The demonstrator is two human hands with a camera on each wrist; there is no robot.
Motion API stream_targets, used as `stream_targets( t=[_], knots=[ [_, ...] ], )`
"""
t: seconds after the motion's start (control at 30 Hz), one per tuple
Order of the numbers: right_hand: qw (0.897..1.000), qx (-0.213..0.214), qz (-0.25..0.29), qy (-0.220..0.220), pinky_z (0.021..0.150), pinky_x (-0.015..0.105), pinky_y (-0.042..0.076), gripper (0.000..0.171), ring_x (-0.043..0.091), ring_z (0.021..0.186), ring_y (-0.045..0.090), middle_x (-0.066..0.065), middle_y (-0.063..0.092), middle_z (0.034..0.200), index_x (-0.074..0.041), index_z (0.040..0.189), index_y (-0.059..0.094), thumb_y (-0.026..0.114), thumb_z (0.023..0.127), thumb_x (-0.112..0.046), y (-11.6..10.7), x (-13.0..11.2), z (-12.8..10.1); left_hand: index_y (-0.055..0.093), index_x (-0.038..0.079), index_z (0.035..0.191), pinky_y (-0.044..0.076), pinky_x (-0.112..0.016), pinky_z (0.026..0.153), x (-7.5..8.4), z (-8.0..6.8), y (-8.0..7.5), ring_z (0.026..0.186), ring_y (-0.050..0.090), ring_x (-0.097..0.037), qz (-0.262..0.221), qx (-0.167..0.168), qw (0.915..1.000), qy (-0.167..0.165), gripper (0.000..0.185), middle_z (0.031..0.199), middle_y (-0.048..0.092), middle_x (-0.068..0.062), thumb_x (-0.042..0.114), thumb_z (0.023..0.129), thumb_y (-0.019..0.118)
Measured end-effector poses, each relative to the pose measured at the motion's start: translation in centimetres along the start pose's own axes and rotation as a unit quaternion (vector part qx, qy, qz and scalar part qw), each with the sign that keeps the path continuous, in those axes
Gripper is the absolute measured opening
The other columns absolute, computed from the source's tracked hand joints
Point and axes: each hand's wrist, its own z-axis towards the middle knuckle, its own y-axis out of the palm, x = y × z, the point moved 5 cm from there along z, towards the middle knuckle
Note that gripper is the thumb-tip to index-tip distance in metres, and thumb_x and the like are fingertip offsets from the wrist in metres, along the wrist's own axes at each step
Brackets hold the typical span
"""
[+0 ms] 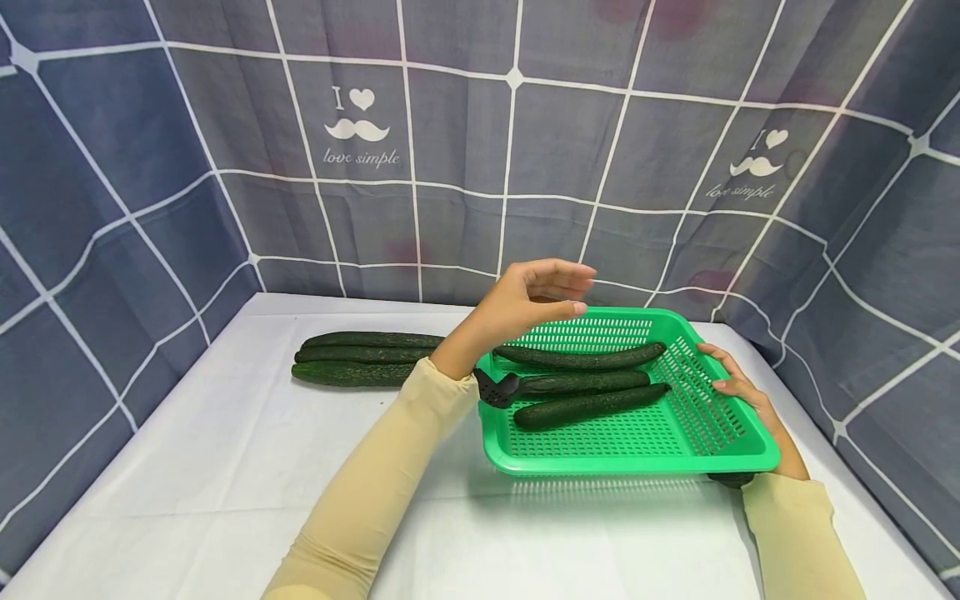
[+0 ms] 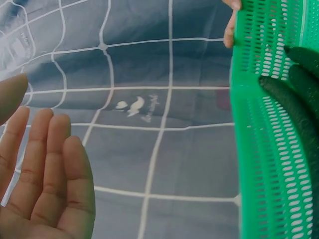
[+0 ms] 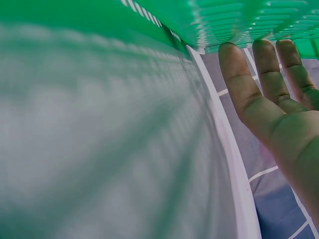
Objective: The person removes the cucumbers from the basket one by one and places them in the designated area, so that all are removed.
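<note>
Three dark cucumbers (image 1: pixel 585 383) lie side by side in the green basket (image 1: pixel 637 465), which we find at four o'clock from the centre of the head view. Taking the basket as our dial, with twelve at its far rim, we see three more cucumbers (image 1: pixel 360 356) at nine o'clock, lying together on the white tabletop (image 1: pixel 187 483).

We see the left hand (image 1: pixel 525 297) at ten to eleven o'clock, raised over the basket's corner; its fingers are relaxed and gently bent, with nothing in them. At three o'clock, the right hand (image 1: pixel 752 396) grips the basket's rim, its thumb tip over the edge; in the right wrist view we make out three extended fingers (image 3: pixel 269 64) against the outside. We cannot tell whether the basket sits flat. Beyond it, toward twelve, we see a grey-blue checked curtain (image 1: pixel 457 117) with white lines.
</note>
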Motion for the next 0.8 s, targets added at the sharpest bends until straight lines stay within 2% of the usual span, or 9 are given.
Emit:
stream_targets(
  t=[0.17,0.37,0.8],
  knots=[
    [1.000,0.000,-0.011,-0.011,0.105,0.030,0.056,0.074,0.016,0.136,0.060,0.002,0.052,0.157,-0.015,0.165,0.037,0.013,0.101,0.013,-0.1,0.0,0.1,0.069,-0.001,0.140,0.058,-0.031,0.100,-1.0,0.7,0.9,0.120,0.071,-0.026,-0.025,-0.001,0.9997,-0.005,0.042,0.131,0.075,-0.014,0.002,0.099,0.077],
    [0.999,0.016,-0.046,-0.013,0.104,0.027,0.056,0.074,0.014,0.136,0.060,-0.002,0.052,0.156,-0.018,0.162,0.042,0.016,0.101,0.013,-0.3,-0.1,0.3,0.070,-0.001,0.140,0.058,-0.028,0.098,-2.0,1.4,2.3,0.113,0.071,-0.014,-0.025,-0.012,0.9996,-0.010,0.042,0.131,0.075,-0.014,0.003,0.099,0.078],
    [1.000,-0.016,0.007,-0.015,0.110,0.030,0.054,0.073,0.018,0.140,0.059,0.003,0.052,0.159,-0.013,0.166,0.033,0.011,0.101,0.013,-0.2,-0.2,0.4,0.068,0.000,0.142,0.058,-0.026,0.099,-3.5,2.7,4.7,0.111,0.070,-0.012,-0.051,-0.030,0.9976,-0.037,0.043,0.133,0.073,-0.016,0.002,0.100,0.077]
  ],
)
